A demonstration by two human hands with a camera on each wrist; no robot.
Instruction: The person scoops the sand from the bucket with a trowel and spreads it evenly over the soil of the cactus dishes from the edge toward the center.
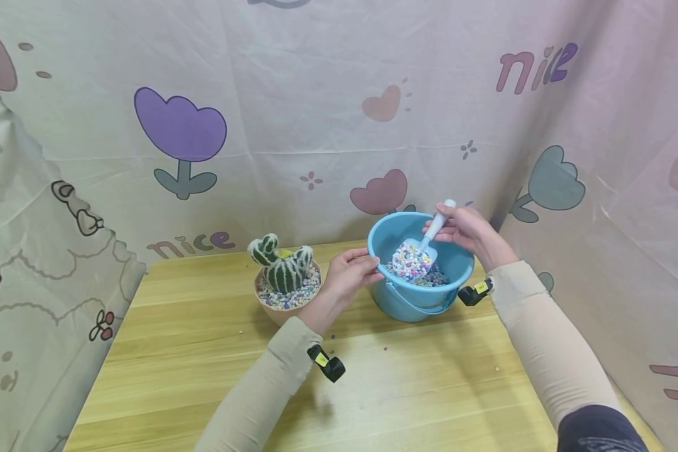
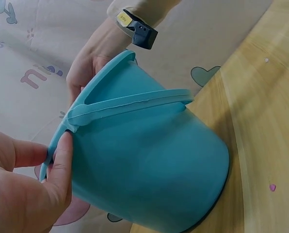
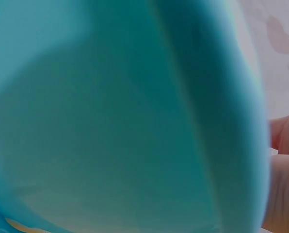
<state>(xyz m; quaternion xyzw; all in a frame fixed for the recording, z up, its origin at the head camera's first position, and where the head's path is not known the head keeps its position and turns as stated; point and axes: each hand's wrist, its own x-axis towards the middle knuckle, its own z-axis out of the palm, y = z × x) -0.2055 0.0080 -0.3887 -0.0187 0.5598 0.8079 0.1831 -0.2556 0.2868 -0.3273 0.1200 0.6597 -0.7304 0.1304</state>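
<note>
In the head view a blue bucket (image 1: 402,302) stands on the table, with colored pebbles in its bottom. My left hand (image 1: 347,274) pinches the bucket's left rim between thumb and fingers; the left wrist view shows this grip (image 2: 35,179) up close. Over the bucket's opening, my right hand (image 1: 464,229) holds the handle of a small light-blue scoop (image 1: 439,221). Its blade is heaped with multicolored pebbles (image 1: 411,260). In the right wrist view the bucket wall (image 3: 110,126) fills most of the picture, and only part of my right hand (image 3: 285,184) shows.
A potted cactus (image 1: 285,274) with pebbles around it stands left of the bucket, close to my left forearm. The bucket's handle (image 2: 135,103) hangs down its front side. A few stray pebbles (image 2: 272,187) lie on the wooden table (image 1: 203,351). Printed cloth (image 1: 294,113) hangs behind.
</note>
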